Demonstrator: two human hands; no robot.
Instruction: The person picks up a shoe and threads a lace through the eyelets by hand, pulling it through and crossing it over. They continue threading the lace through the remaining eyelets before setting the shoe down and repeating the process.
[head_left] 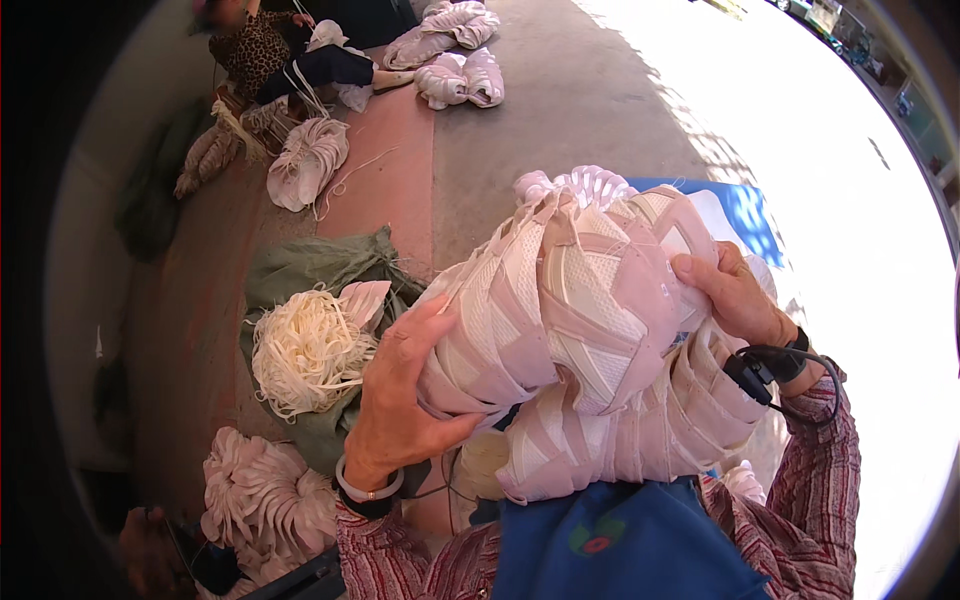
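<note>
- Left hand [400, 400] grasping the lower left end of a stack of pale pink-and-white shoe uppers [570, 300], fingers curled under it.
- Right hand [730, 295] clasping the same stack at its 3 o'clock side, thumb on top.
- Stack held above the lap, over a blue apron [620, 545].
- Tangle of cream laces [310, 350] on a green sack [320, 265] at 9 o'clock.
- Another person [270, 50] seated on the floor at 11 o'clock, more bundles [460, 80] nearby.

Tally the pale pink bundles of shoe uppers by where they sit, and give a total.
Held in both hands: 1
On the lap below it: 1
On the ground by the left hand, lower left: 1
On the ground at the top, far side: 3
Total: 6
</note>
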